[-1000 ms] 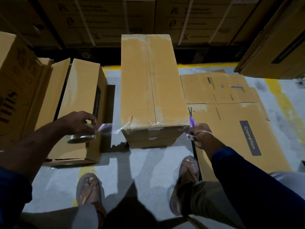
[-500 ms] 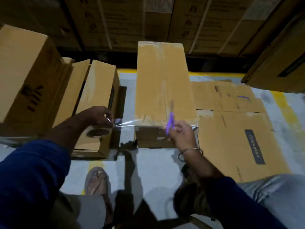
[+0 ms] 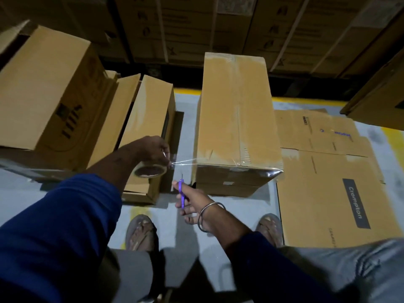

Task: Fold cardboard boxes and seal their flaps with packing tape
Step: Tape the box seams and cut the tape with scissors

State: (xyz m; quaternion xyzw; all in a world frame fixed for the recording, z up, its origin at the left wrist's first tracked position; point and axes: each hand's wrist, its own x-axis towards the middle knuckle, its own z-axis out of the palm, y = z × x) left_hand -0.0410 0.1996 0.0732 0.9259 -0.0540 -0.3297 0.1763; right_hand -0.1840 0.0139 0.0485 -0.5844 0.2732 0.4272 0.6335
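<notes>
A tall closed cardboard box [image 3: 237, 119] stands on the grey floor in front of me, with clear tape along its top seam and across its near edge. My left hand [image 3: 153, 149] grips a roll of clear packing tape [image 3: 148, 170] to the box's left. A taut strip of tape [image 3: 183, 161] runs from the roll to the box's near left corner. My right hand [image 3: 190, 204] holds purple-handled scissors [image 3: 181, 193] just below that strip, blades pointing up toward it.
Flattened cardboard boxes [image 3: 328, 182] lie on the floor to the right. An open box [image 3: 148, 127] and a larger box [image 3: 48, 90] stand at the left. Stacked cartons [image 3: 218, 25] line the back. My sandalled feet [image 3: 142, 230] are below the hands.
My right hand carried the scissors from the box's right side across its front to the left, under the tape strip. My left hand kept the roll pulled out to the left.
</notes>
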